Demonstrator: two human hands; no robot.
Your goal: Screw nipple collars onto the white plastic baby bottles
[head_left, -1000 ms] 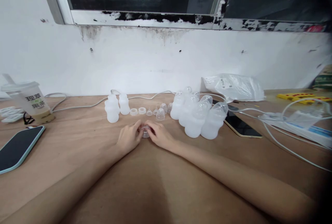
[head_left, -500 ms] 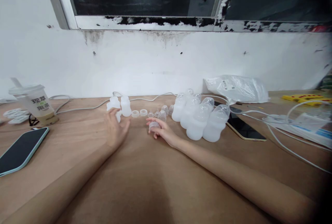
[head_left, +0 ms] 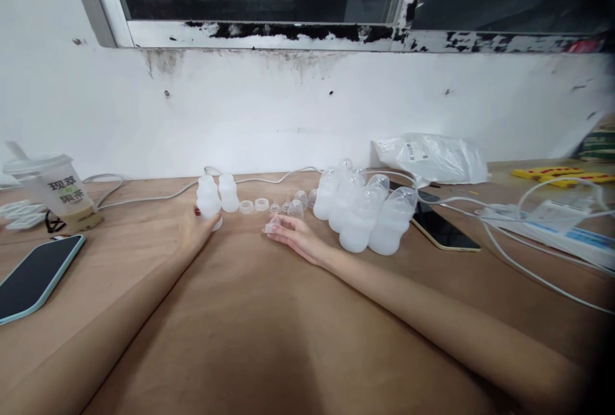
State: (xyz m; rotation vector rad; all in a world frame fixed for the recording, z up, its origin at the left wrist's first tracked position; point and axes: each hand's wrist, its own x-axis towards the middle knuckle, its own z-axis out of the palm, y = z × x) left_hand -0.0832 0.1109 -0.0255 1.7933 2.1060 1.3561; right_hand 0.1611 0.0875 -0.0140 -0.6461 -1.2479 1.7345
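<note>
My left hand is wrapped round the lower part of a white bottle without a cap. Just right of it stands a second open white bottle. Between the fingertips of my right hand is a small clear nipple in a ring. Behind that hand lie two loose rings, one of them here, small nipples and clear domed caps. Several capped white bottles stand together to the right of my right hand.
At the left are a drink cup and a phone. A second phone, a power strip with white cables and a plastic bag lie at the right. A wall rises behind the wooden table.
My left hand has gone from open fingers in front of the white bottles to a hold on one of them. My right hand has turned, and the nipple in its ring now points up.
</note>
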